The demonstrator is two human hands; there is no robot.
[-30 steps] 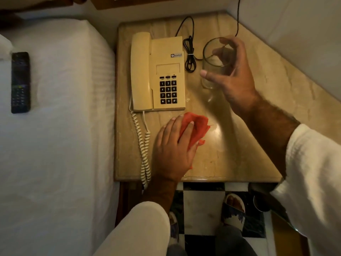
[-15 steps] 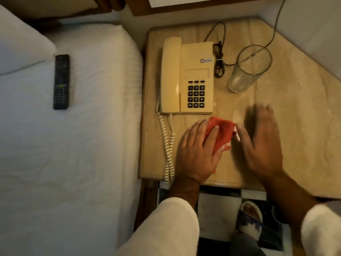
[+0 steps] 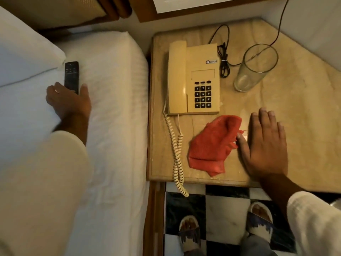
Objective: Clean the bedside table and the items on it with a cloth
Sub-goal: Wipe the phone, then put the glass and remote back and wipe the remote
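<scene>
A red cloth (image 3: 212, 145) lies crumpled on the marble bedside table (image 3: 304, 117), just in front of a cream telephone (image 3: 193, 78). My right hand (image 3: 265, 145) rests flat and open on the table beside the cloth, its thumb touching the cloth's right edge. An empty clear glass (image 3: 254, 69) stands upright behind that hand, right of the phone. My left hand (image 3: 68, 100) is over on the bed, fingers spread either side of the lower end of a black remote (image 3: 71, 74), which lies flat on the sheet.
The white bed (image 3: 114, 126) runs along the table's left side, with a pillow (image 3: 24, 58) at the top left. The phone's coiled cord (image 3: 177, 154) hangs over the table's front edge. Black cables (image 3: 224, 58) lie behind the phone. Below is checkered floor (image 3: 221, 209) with my slippered feet.
My left hand let go of the cloth and moved left onto the bed to the remote. My right hand, after setting the glass down, settled flat beside the cloth.
</scene>
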